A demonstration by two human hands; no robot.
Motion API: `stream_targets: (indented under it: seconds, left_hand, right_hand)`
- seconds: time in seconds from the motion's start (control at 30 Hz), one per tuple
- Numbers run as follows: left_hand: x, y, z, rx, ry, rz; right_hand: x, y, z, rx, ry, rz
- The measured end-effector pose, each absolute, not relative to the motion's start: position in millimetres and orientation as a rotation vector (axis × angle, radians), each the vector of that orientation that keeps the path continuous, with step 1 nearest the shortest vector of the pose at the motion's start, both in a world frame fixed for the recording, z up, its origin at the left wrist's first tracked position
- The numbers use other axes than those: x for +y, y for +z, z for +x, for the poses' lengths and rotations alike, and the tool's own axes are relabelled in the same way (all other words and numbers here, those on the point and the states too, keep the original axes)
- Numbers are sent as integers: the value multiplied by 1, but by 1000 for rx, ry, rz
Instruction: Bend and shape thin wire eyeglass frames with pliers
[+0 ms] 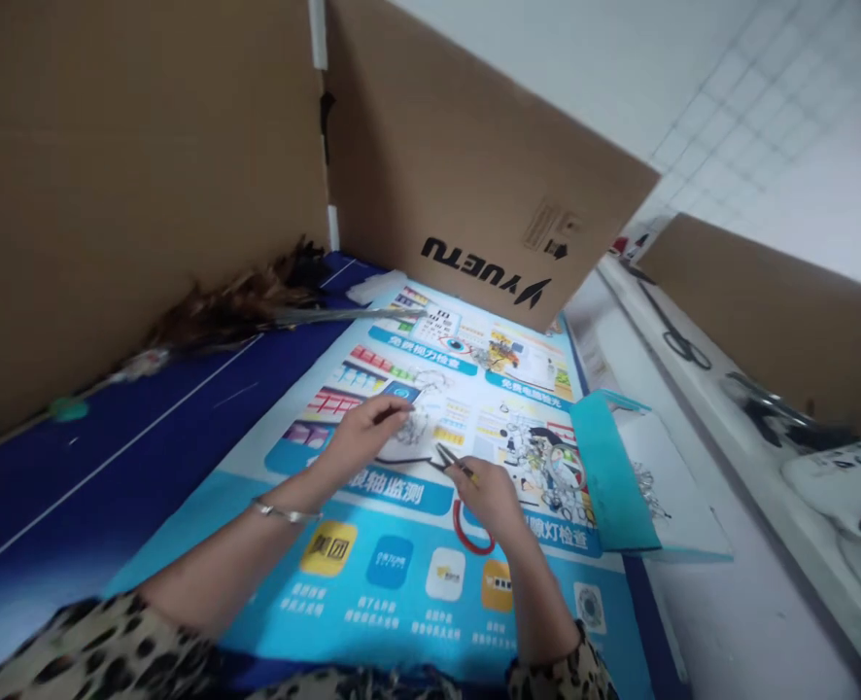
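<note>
My right hand (pixel 485 486) is closed around a hand tool (pixel 446 457); its dark tips stand slightly apart in front of my fingers, and a red loop (pixel 460 528) shows below, but my palm covers the middle, so I cannot say if it is scissors or pliers. My left hand (pixel 383 420) has its thumb and fingers bent near together, just left of the tips; whether they pinch something thin, I cannot tell. Both are above the printed sheet (pixel 430 632) on the blue desk (pixel 146 467). Between them runs a dark, thin line (pixel 408 460), too blurred to know if it is a wire or print. To the right, an open teal container (pixel 612 476) with a white inside holds some thin, wire-like pieces (pixel 649 493), which I cannot count. Beside it, on the sheet, is a tangled heap (pixel 547 462) whose separate parts are hard to make out. At the far left lies a brown, feathery bundle (pixel 233 297), and a white object (pixel 845 481) is cut off by the right edge.
</note>
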State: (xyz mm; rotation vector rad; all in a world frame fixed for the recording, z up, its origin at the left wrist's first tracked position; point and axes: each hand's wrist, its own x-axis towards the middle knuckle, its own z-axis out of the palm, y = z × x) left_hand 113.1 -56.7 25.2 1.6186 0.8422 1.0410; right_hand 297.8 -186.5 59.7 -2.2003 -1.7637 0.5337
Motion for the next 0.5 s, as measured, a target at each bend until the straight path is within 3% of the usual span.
stream_targets:
  seconds: [0.3,0.5]
  left_hand:
    - [-32,23,106,862,1093,1502]
    - [-21,25,92,863,1085,1433]
  right_hand:
    - [-183,50,285,-1933,362,-2139]
    - [-189,52,274,-2038,423,-2054]
